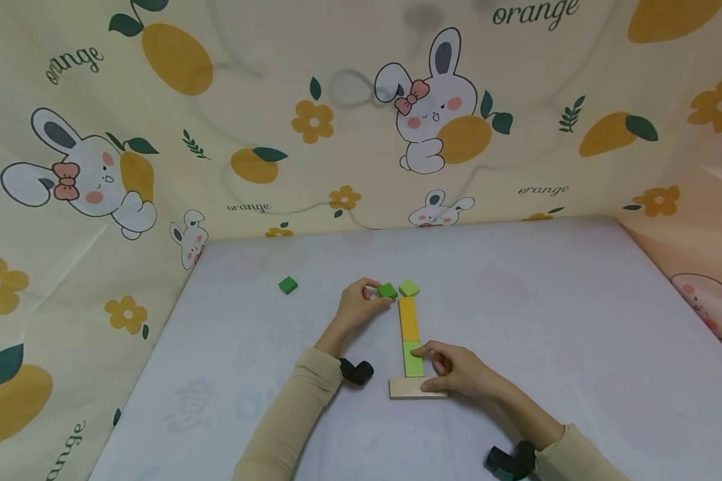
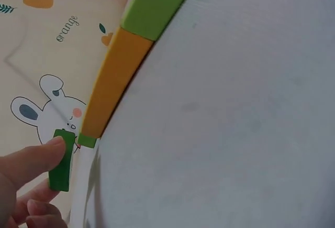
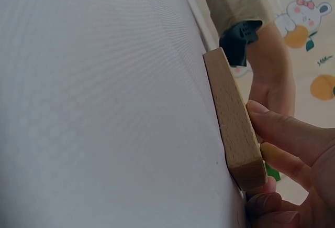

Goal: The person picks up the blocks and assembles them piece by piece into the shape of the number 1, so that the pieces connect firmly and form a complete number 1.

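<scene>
My left hand (image 1: pixel 357 307) pinches a dark green block (image 1: pixel 388 290) between thumb and fingers. Just right of that block lies a light green diamond-turned block (image 1: pixel 409 288), at the far end of a yellow block (image 1: pixel 408 318). A longer light green block (image 1: pixel 413 359) continues the line toward me. Crosswise at its near end lies a plain wooden block (image 1: pixel 406 389). My right hand (image 1: pixel 466 374) rests its thumb on the wooden block and its index finger on the longer light green one. In the right wrist view the thumb touches the wooden block's (image 3: pixel 233 118) upper edge.
Another dark green block (image 1: pixel 287 285) lies apart at the back left of the white tabletop (image 1: pixel 517 287). A patterned cloth (image 1: pixel 349 120) stands behind and along the sides. Black wrist cameras (image 1: pixel 356 372) sit at both sleeves.
</scene>
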`<state>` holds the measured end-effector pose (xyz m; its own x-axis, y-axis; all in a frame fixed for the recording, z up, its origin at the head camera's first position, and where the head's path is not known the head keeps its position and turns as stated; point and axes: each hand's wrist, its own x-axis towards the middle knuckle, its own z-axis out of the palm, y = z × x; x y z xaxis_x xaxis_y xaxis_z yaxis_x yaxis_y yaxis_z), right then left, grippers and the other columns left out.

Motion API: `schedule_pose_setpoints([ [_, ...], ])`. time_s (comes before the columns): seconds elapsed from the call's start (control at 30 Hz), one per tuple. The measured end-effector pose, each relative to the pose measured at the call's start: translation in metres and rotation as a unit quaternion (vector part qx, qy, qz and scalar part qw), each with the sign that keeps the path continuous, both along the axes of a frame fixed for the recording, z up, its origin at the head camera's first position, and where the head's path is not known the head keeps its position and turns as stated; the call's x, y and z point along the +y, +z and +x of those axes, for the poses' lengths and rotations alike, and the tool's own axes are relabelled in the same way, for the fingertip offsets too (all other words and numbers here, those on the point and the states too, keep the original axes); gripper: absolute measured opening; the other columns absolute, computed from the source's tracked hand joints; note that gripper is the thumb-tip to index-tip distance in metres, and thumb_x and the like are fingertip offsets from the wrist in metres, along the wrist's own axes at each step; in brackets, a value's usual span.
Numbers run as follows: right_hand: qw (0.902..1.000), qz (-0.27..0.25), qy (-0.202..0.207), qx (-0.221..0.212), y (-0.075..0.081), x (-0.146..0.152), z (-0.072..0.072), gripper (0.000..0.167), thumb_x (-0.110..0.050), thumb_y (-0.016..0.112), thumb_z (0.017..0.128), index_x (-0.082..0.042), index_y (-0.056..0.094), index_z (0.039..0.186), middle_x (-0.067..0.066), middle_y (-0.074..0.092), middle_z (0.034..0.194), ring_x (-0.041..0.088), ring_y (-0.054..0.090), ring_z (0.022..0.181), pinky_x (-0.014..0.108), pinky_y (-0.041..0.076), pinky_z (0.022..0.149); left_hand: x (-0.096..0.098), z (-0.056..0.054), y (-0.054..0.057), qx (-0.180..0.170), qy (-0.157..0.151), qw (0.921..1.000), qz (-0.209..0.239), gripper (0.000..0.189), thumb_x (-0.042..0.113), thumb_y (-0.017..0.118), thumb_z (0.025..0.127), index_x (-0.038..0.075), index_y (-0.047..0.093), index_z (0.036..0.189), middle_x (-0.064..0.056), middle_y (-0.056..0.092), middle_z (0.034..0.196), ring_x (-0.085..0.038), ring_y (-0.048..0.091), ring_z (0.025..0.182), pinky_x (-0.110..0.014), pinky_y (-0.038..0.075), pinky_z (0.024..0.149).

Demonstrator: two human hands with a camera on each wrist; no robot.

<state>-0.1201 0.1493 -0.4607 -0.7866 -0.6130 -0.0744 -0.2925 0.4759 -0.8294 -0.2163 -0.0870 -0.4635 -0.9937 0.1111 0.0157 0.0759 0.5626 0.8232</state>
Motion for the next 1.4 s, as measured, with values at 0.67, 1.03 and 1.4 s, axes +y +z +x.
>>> schedule_pose_setpoints([
  [0.67,0.9999,-0.006,-0.003,-0.012,-0.001,0.000,0.001,0.052,-0.026,0.079,0.077,-0.006,0.062,0.121,-0.005,0.041,0.069,-0.002,0.035,0.060,0.017,0.032,0.057,0.010,-0.004,-0.005,-0.002,-0.006,0.9988,-0.049,0.038,0.026,0.077,0.081,0.004,0.065,0.110,0.003,0.037,0.069,-0.011,0.033,0.061,-0.020,0.027,0.057],
  [1.03,0.9999,0.003,-0.007,-0.008,-0.001,-0.002,0.002,0.052,-0.026,0.080,0.076,-0.007,0.063,0.121,-0.006,0.041,0.069,-0.002,0.036,0.061,0.017,0.032,0.057,0.012,-0.004,-0.001,-0.010,-0.015,0.9972,-0.072,0.039,0.029,0.077,0.081,0.004,0.067,0.110,0.004,0.038,0.070,-0.011,0.035,0.063,-0.019,0.027,0.058],
  [1.4,0.9999,0.005,-0.013,0.000,-0.001,-0.001,0.001,0.051,-0.026,0.080,0.076,-0.008,0.063,0.120,-0.005,0.041,0.068,-0.002,0.036,0.061,0.017,0.032,0.058,0.015,-0.008,-0.002,-0.008,-0.022,0.9969,-0.075,0.032,0.030,0.069,0.087,0.006,0.070,0.109,0.005,0.039,0.068,-0.010,0.035,0.061,-0.019,0.028,0.056],
])
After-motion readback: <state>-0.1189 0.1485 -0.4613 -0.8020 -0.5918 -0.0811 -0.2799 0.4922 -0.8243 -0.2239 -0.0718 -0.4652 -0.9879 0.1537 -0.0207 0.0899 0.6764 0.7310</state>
